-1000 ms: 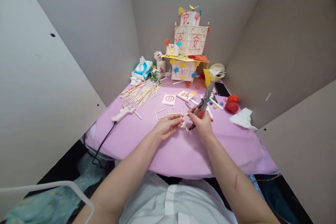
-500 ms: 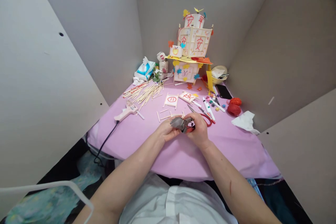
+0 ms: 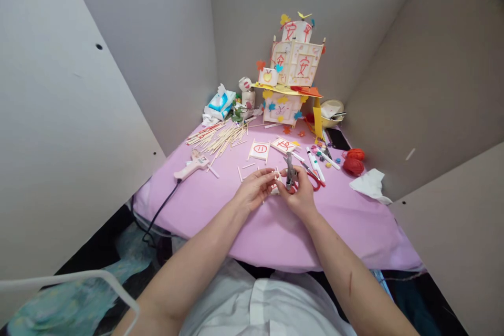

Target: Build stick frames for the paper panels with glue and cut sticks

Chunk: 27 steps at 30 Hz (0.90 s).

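My left hand [image 3: 255, 188] pinches a small white stick-framed piece [image 3: 276, 174] over the front middle of the pink cloth. Grey cutters [image 3: 290, 173] stand upright in my right hand [image 3: 300, 194], whose fingertips also reach the white piece. Just beyond the hands lie two stick-framed cards with red marks, one flat card [image 3: 259, 150] and one beside it [image 3: 284, 145]. Red-handled scissors [image 3: 317, 184] rest right of my right hand. A few short sticks [image 3: 249, 165] lie beyond my left hand.
A decorated paper tower [image 3: 295, 73] stands at the back. Loose sticks [image 3: 224, 139] and a corded glue gun [image 3: 192, 165] are on the left. Markers [image 3: 315, 163], red yarn [image 3: 353, 165], a phone [image 3: 337, 139] and a tissue [image 3: 370, 184] lie right.
The cutters have turned from pointing left to upright in my right hand, away from my left hand. The small white piece now shows between the fingertips. The view has shifted slightly.
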Available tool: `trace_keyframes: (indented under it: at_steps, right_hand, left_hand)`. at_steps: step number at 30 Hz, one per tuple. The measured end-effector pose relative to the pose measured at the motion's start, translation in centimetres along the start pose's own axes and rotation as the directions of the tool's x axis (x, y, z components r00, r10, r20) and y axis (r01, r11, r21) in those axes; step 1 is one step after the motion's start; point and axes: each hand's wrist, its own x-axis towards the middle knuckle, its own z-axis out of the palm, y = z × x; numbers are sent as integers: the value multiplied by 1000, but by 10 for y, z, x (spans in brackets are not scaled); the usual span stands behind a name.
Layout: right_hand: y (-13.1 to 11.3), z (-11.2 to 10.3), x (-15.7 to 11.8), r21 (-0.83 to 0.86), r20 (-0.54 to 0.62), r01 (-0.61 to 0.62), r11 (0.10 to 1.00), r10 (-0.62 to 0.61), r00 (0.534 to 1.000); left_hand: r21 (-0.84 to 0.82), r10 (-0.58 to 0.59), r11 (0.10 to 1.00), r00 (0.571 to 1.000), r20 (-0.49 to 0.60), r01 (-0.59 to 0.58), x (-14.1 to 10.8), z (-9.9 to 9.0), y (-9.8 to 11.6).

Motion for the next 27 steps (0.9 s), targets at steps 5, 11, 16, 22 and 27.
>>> trace_keyframes:
  at_steps: [5,11,16,22,27]
  right_hand:
    - [3,-1,0,-13,29,-8,1000,9,1000]
    - [2,-2,0,11,32,-43,999,42,999]
    - [1,-2,-1,4,25,-93,996,93,995]
    - [3,-3,0,7,-12,-118,993,118,993]
    - [3,-4,2,15,-5,-89,996,89,996]
  left_hand:
    - [54,-9,999,1000,3,9,-3,2,0]
    - [101,14,995,999,30,-17,-3,2,-1]
    - [190,125,974,992,11,-125,-7,7,2]
    - [346,276,902,961,-1,-259,-7,7,1]
    - [343,457,842,888,-45,-416,-9,10,0]
